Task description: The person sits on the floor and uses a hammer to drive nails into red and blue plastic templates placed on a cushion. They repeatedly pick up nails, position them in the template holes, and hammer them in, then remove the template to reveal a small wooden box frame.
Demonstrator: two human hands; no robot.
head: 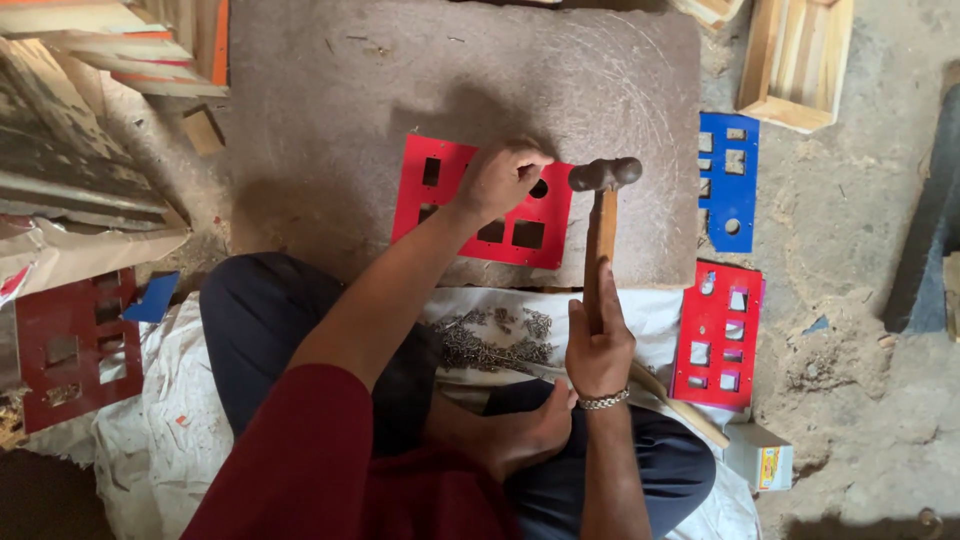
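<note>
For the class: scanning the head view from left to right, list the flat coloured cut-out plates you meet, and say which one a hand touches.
Dark red plate → bright red plate on the board, touched by the left hand → red plate and blue plate, stacked near and far at far right.

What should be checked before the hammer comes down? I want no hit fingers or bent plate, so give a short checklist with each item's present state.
1. Right hand grips hammer handle: ok.
2. Hammer head is raised beside the red plate, not on it: ok.
3. Left hand fingertips pinch at the strike spot, near the hammer head: not ok.
4. Nail held upright under the fingers: cannot tell, hidden.
5. Red plate lies flat on the board: ok.
6. Loose nails on the cloth within reach: ok.
</note>
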